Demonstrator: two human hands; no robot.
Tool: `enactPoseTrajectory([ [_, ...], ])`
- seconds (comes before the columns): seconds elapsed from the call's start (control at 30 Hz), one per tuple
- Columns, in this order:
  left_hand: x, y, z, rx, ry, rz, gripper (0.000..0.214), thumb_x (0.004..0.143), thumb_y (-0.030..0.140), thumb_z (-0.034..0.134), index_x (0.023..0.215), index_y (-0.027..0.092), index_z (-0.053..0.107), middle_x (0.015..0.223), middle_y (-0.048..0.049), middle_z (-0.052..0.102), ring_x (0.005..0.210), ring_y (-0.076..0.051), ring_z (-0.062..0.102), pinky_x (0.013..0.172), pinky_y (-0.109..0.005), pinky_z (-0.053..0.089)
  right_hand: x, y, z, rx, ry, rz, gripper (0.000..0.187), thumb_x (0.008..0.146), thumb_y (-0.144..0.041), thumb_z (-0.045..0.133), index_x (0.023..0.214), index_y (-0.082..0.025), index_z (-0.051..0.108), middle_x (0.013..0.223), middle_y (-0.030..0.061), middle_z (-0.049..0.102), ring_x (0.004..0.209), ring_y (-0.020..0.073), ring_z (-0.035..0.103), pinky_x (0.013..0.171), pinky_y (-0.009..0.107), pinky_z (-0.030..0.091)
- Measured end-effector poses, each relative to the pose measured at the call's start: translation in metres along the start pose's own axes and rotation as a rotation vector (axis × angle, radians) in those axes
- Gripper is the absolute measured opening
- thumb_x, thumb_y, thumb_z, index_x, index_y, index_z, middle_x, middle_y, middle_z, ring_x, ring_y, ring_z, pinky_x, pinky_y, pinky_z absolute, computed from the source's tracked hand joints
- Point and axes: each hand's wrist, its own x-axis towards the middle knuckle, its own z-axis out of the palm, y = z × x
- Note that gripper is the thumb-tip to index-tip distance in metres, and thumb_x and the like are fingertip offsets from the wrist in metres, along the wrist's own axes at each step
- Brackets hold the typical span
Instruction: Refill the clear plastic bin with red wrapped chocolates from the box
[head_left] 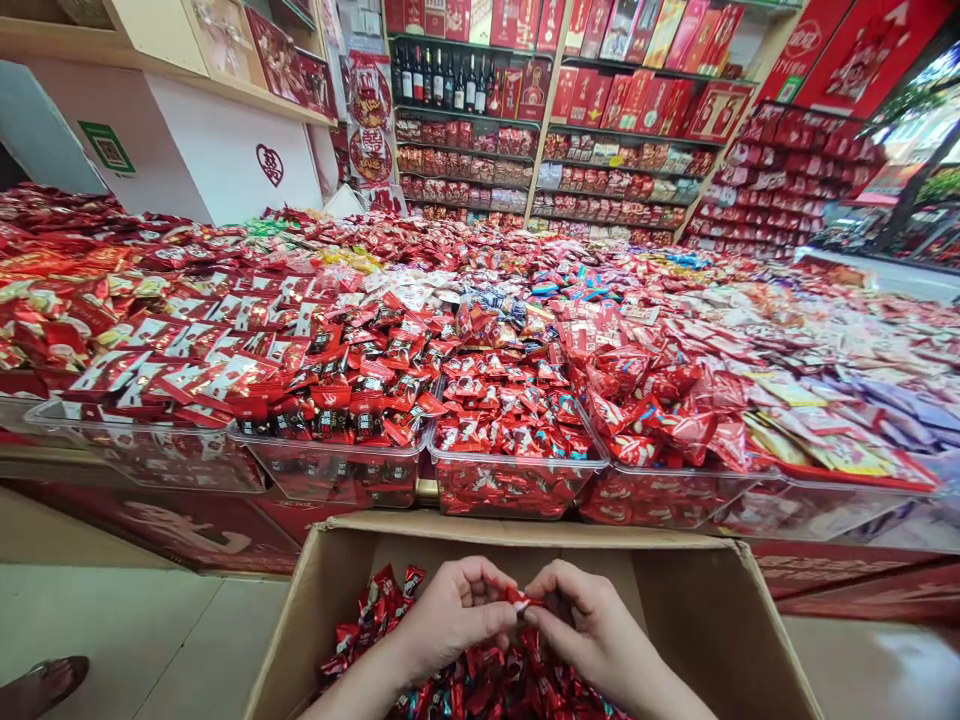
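Both hands, left [450,612] and right [581,625], pinch one red wrapped candy [520,600] between fingertips above the cardboard box [720,620]; clear bins [517,480] at twelve o'clock.

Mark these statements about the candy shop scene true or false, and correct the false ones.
1. Both hands pinch one red wrapped candy between them. True.
2. The left hand and right hand are over a metal bucket. False: they are over an open cardboard box.
3. The box holds red wrapped candies. True.
4. The clear bins ahead stand empty. False: they are heaped with wrapped candies.
5. Bottles stand on a back shelf. True.
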Motion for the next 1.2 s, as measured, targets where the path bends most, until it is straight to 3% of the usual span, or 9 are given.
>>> enactPoseTrajectory([
  [0.1, -0.003, 0.005, -0.001, -0.122, -0.038, 0.034, 0.028, 0.067, 0.038, 0.054, 0.080, 0.013, 0.052, 0.065, -0.0014, 0.059, 0.051, -0.008, 0.053, 0.047, -0.019, 0.036, 0.004, -0.024, -0.021, -0.008, -0.006, -0.003, 0.017, 0.072, -0.031, 0.048, 0.071, -0.016, 0.055, 0.056, -0.0009, 0.053, 0.050, 0.0088, 0.045, 0.046, 0.019, 0.035],
  [0.17, -0.003, 0.006, -0.002, -0.143, -0.009, 0.036, 0.027, 0.071, 0.037, 0.050, 0.083, 0.013, 0.052, 0.068, -0.0024, 0.058, 0.054, -0.008, 0.054, 0.048, -0.018, 0.034, 0.017, -0.044, -0.042, -0.013, 0.059, -0.033, 0.016, 0.071, -0.031, 0.049, 0.074, -0.017, 0.055, 0.062, 0.0007, 0.056, 0.055, 0.0098, 0.048, 0.049, 0.019, 0.037],
  [0.27, -0.004, 0.004, -0.002, -0.118, 0.015, 0.019, 0.023, 0.070, 0.030, 0.053, 0.086, 0.013, 0.052, 0.071, -0.0024, 0.058, 0.057, -0.008, 0.054, 0.050, -0.018, 0.034, 0.053, -0.070, -0.073, -0.014, 0.172, -0.074, 0.017, 0.068, -0.033, 0.053, 0.070, -0.017, 0.054, 0.060, 0.0003, 0.056, 0.052, 0.0092, 0.049, 0.047, 0.019, 0.038],
  [0.37, -0.003, -0.001, -0.001, -0.099, -0.015, -0.006, 0.023, 0.066, 0.027, 0.057, 0.084, 0.013, 0.052, 0.072, -0.0026, 0.059, 0.057, -0.008, 0.055, 0.051, -0.019, 0.035, 0.104, -0.083, -0.087, 0.028, 0.199, -0.042, 0.021, 0.065, -0.036, 0.055, 0.067, -0.016, 0.052, 0.052, -0.0016, 0.053, 0.044, 0.0068, 0.045, 0.040, 0.018, 0.034],
  [0.53, 0.000, -0.009, -0.003, -0.085, -0.034, -0.017, 0.030, 0.058, 0.028, 0.065, 0.081, 0.012, 0.053, 0.070, -0.0028, 0.060, 0.055, -0.008, 0.054, 0.051, -0.020, 0.035, 0.177, -0.090, -0.067, -0.024, 0.193, 0.127, 0.021, 0.061, -0.035, 0.054, 0.064, -0.015, 0.050, 0.045, -0.0033, 0.047, 0.036, 0.0048, 0.038, 0.034, 0.017, 0.029],
  [0.67, 0.001, -0.009, -0.006, -0.085, -0.056, -0.025, 0.036, 0.052, 0.032, 0.068, 0.078, 0.012, 0.053, 0.067, -0.0016, 0.059, 0.054, -0.006, 0.051, 0.054, -0.021, 0.036, 0.205, -0.089, -0.042, -0.194, 0.203, 0.150, 0.020, 0.059, -0.034, 0.053, 0.056, -0.014, 0.052, 0.042, -0.0031, 0.046, 0.034, 0.0048, 0.035, 0.034, 0.018, 0.027],
  [0.8, 0.001, -0.009, -0.010, -0.076, -0.086, -0.042, 0.033, 0.053, 0.028, 0.068, 0.078, 0.013, 0.056, 0.068, -0.0008, 0.060, 0.061, -0.006, 0.050, 0.061, -0.021, 0.034, 0.212, -0.085, -0.033, -0.296, 0.150, 0.153, 0.019, 0.057, -0.030, 0.053, 0.048, -0.014, 0.053, 0.044, 0.0008, 0.052, 0.038, 0.0074, 0.041, 0.036, 0.019, 0.029],
  [0.97, 0.003, -0.017, -0.014, -0.057, -0.137, -0.051, 0.031, 0.055, 0.027, 0.067, 0.081, 0.014, 0.056, 0.072, -0.0019, 0.060, 0.065, -0.009, 0.052, 0.063, -0.022, 0.033, 0.209, -0.089, -0.038, -0.436, 0.076, 0.124, 0.016, 0.055, -0.026, 0.053, 0.047, -0.013, 0.057, 0.044, 0.0032, 0.056, 0.038, 0.0089, 0.043, 0.036, 0.020, 0.028],
  [1.2, 0.006, -0.022, -0.015, -0.056, -0.117, -0.067, 0.034, 0.053, 0.030, 0.068, 0.080, 0.013, 0.055, 0.070, -0.0017, 0.059, 0.063, -0.008, 0.050, 0.062, -0.021, 0.032, 0.215, -0.097, -0.047, -0.576, 0.098, -0.137, 0.018, 0.064, -0.026, 0.049, 0.074, -0.018, 0.062, 0.073, 0.0026, 0.063, 0.065, 0.0130, 0.054, 0.057, 0.021, 0.038],
])
